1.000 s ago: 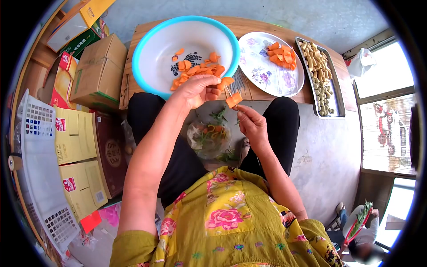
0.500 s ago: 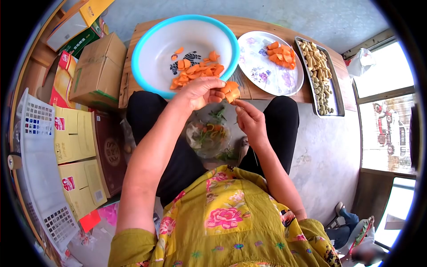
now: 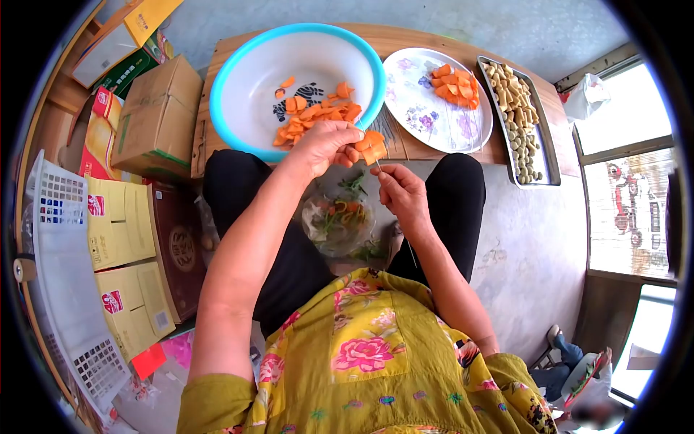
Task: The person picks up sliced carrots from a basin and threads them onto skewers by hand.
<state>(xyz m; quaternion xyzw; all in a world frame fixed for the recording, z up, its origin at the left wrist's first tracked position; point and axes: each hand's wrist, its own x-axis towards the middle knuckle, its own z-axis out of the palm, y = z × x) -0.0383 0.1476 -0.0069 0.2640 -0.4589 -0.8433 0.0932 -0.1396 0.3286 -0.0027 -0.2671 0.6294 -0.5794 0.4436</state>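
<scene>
My left hand [image 3: 329, 148] pinches orange carrot slices [image 3: 372, 147] in front of the basin's near rim. My right hand [image 3: 402, 194], fingers closed, grips a thin skewer [image 3: 377, 165] just below them. The skewer's upper end meets the slices, and its lower end runs down past my right wrist. Beyond my left hand, loose carrot pieces [image 3: 318, 116] lie in a white basin with a blue rim [image 3: 225, 72]. To the right, a flowered plate [image 3: 412, 101] holds bunched carrot slices [image 3: 457, 87] with thin skewers extending from them.
A metal tray [image 3: 551, 155] of beige and greenish pieces is at the wooden table's [image 3: 564, 130] right end. Below my hands, a plastic-lined container [image 3: 336, 224] holds scraps. Cardboard boxes [image 3: 159, 119] and a white plastic basket [image 3: 61, 246] stand left. Another person's leg [image 3: 567, 351] shows lower right.
My right hand has drawn slightly down and left from the carrot slices, so a short length of skewer now shows between. My left hand keeps its hold, with the slices tilted a little differently.
</scene>
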